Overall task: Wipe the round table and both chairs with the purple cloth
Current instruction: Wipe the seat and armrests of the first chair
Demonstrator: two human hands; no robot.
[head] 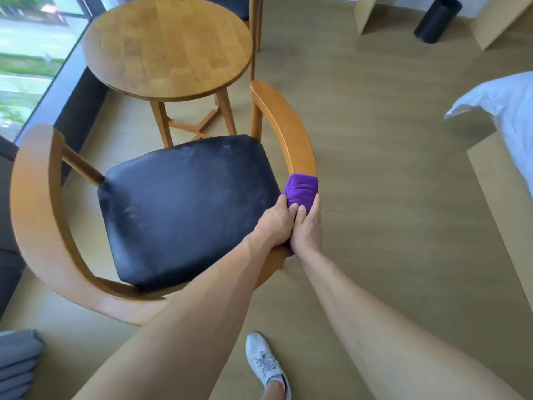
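The purple cloth (301, 189) is wrapped over the right armrest of the near wooden chair (43, 226), which has a black padded seat (184, 209). My left hand (275, 222) and my right hand (307, 226) sit side by side on that armrest, both gripping the cloth around the wood. Beyond the chair stands the round wooden table (167, 47). Behind the table, only the dark seat corner and a wooden post of the second chair (253, 21) show.
A glass window wall (26, 59) runs along the left. A black bin (437, 20) stands at the far right by pale wooden furniture. A bed with white bedding (507, 111) juts in from the right. My white shoe (266, 365) is on the wood floor.
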